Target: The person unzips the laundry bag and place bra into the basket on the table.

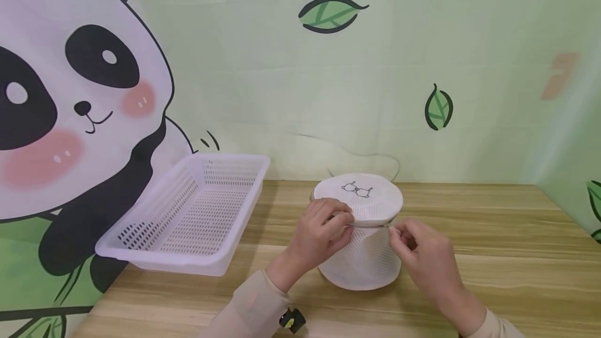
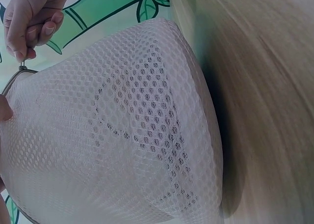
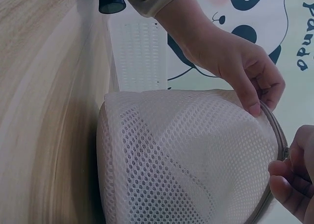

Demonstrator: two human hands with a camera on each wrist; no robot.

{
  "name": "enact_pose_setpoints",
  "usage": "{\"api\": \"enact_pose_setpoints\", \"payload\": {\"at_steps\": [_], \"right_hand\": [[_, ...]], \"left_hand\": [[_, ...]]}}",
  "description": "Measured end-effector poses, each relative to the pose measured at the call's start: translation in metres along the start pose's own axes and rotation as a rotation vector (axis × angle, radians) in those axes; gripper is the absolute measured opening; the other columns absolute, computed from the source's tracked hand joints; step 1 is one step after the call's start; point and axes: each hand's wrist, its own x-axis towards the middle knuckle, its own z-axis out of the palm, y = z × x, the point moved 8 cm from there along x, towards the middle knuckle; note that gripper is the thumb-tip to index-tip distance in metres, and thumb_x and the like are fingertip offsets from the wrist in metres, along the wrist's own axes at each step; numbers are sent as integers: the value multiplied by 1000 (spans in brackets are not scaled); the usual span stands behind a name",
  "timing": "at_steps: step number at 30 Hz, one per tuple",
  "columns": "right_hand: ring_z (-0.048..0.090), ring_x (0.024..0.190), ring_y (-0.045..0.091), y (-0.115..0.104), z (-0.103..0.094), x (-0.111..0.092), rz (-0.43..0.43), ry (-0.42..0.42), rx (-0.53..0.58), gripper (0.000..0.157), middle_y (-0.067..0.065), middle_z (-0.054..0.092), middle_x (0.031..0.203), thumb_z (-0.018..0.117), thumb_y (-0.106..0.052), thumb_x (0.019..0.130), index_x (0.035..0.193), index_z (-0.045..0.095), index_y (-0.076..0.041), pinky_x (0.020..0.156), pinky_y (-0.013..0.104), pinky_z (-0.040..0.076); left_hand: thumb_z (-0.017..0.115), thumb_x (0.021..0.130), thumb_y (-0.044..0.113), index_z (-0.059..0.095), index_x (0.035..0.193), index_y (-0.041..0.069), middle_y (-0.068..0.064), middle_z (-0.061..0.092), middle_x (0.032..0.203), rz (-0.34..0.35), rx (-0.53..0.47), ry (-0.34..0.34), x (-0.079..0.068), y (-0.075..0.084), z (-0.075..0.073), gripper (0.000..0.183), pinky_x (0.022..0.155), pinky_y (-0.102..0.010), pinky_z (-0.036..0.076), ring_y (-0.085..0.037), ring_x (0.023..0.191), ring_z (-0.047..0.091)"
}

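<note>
A white mesh laundry bag, round like a drum, stands upright on the table. Its flat lid carries a printed pair of glasses. Around the lid's edge runs a grey zipper. My left hand pinches the rim at the bag's left front, thumb below and fingers over the edge. At the right front, my right hand pinches the zipper's pull tab between thumb and curled fingers. Through the mesh no contents show clearly.
Left of the bag, a white plastic basket with slotted sides stands on the wooden table. A small black object with a yellow mark is beside the left sleeve. A panda-printed green cloth hangs behind the table.
</note>
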Motion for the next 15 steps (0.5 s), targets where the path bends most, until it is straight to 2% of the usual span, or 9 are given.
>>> {"api": "enact_pose_setpoints", "payload": {"at_steps": [15], "right_hand": [[41, 56, -5, 4, -3, 2, 16, 15, -16, 17, -9, 48, 58, 70, 5, 71, 69, 60, -9, 49, 8, 38]], "left_hand": [[73, 76, 9, 62, 85, 11, -3, 64, 93, -10, -2, 9, 0, -2, -1, 14, 82, -26, 52, -17, 87, 62]]}}
